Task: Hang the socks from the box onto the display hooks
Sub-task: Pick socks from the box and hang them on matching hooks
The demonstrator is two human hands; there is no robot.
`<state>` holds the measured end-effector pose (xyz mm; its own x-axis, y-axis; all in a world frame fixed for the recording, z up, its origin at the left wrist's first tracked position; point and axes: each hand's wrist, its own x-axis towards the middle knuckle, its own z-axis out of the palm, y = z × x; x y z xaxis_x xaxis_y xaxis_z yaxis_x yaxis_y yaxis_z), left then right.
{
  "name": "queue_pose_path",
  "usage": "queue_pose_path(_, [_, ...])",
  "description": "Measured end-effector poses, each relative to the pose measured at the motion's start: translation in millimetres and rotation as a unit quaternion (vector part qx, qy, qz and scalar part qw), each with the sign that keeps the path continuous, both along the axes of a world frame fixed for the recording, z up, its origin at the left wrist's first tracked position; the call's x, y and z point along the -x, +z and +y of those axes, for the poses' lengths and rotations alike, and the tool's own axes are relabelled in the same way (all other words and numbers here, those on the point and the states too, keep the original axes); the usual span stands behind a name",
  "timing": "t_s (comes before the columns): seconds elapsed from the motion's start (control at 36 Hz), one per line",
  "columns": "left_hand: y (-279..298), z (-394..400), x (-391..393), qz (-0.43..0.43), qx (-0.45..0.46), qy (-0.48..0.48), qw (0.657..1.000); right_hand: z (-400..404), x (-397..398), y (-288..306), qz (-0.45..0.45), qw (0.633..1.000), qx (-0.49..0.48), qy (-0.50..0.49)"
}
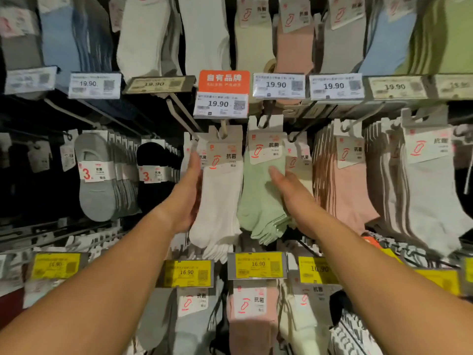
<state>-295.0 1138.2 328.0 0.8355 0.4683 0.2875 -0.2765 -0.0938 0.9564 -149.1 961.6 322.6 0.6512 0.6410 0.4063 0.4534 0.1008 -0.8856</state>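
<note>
A pack of white socks [220, 198] hangs by its card from a beige display hook [223, 129] in the middle row. My left hand [188, 196] holds this pack from its left side, thumb up along the card's edge. Right beside it a pack of pale green socks [261, 196] hangs from a dark hook [266, 121]. My right hand [289, 193] rests on the green pack's right side, thumb lying across its front, fingers hidden behind. The box is out of view.
Hooks full of sock packs fill the wall: grey [96, 180] and black [153, 175] low socks at left, pink [345, 185] and white [430, 190] packs at right. Price tags [220, 105] stick out above, yellow ones [257, 265] below.
</note>
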Motion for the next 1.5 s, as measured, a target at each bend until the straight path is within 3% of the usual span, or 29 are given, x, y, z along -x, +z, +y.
queue_pose_path(0.08, [-14,-6,15,0.022,-0.197,0.000,0.980,-7,-4,-12,-0.061,0.997,0.034,0.015])
queue_pose_path(0.14, [-27,-9,14,0.048,-0.276,0.040,0.959,-11,-5,-20,-0.081,0.994,0.073,0.004])
queue_pose_path(0.36, [-51,-28,11,0.154,-0.350,0.199,0.903,-17,1,-30,-0.108,0.976,0.176,-0.064])
queue_pose_path(0.5, [-40,-39,14,0.241,-0.403,0.221,0.855,-14,4,-26,-0.135,0.953,0.231,-0.143])
queue_pose_path(0.78, [-26,-59,53,0.246,-0.416,0.251,0.839,-33,72,-28,-0.143,0.908,0.279,-0.279])
queue_pose_path(0.92, [-28,-101,75,0.187,-0.516,0.325,0.770,-56,109,-29,-0.176,0.899,0.273,-0.295])
queue_pose_path(1.06, [-42,-164,66,0.215,-0.568,0.269,0.747,-120,128,-45,-0.181,0.895,0.265,-0.309])
queue_pose_path(1.19, [-67,-279,24,0.215,-0.594,0.155,0.760,-259,123,-76,-0.130,0.859,0.305,-0.391])
queue_pose_path(1.39, [-110,-506,-28,0.145,-0.605,-0.029,0.782,-494,129,-129,-0.014,0.768,0.396,-0.503])
queue_pose_path(1.5, [-146,-631,-44,0.118,-0.602,-0.151,0.775,-616,150,-157,0.078,0.710,0.419,-0.560])
